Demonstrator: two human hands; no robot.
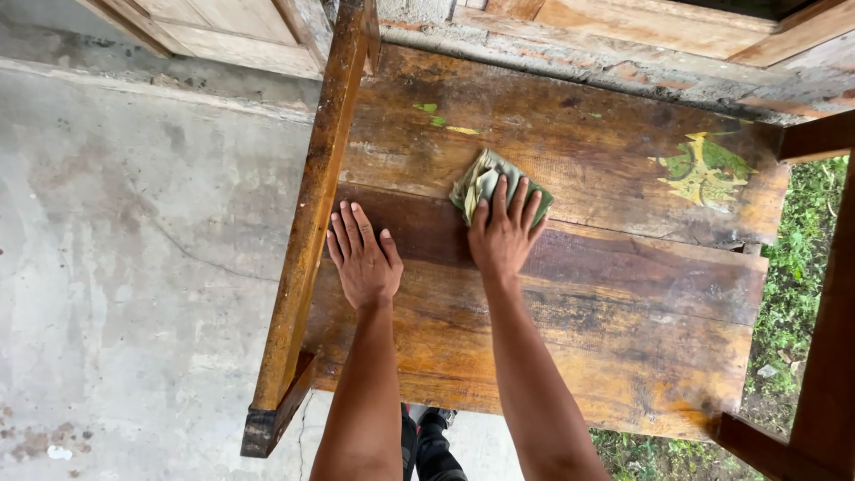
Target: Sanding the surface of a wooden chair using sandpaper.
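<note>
My right hand (pixel 504 233) lies flat with fingers spread on a crumpled green cloth (pixel 488 175), pressing it onto the worn wooden bench seat (pixel 623 312). Only the cloth's far part shows past my fingers. My left hand (pixel 362 256) rests flat, palm down, on the same seat near its left edge, a little to the left of the cloth, holding nothing. The plank under both hands looks darker and wet. Green and yellow paint marks (pixel 704 169) stain the seat's far right.
A long wooden armrest rail (pixel 307 232) runs along the bench's left side. Grey concrete floor (pixel 134 267) lies to the left. A wooden frame piece (pixel 824 374) and grass (pixel 802 258) are on the right. Wooden door panels (pixel 232 31) stand at the top.
</note>
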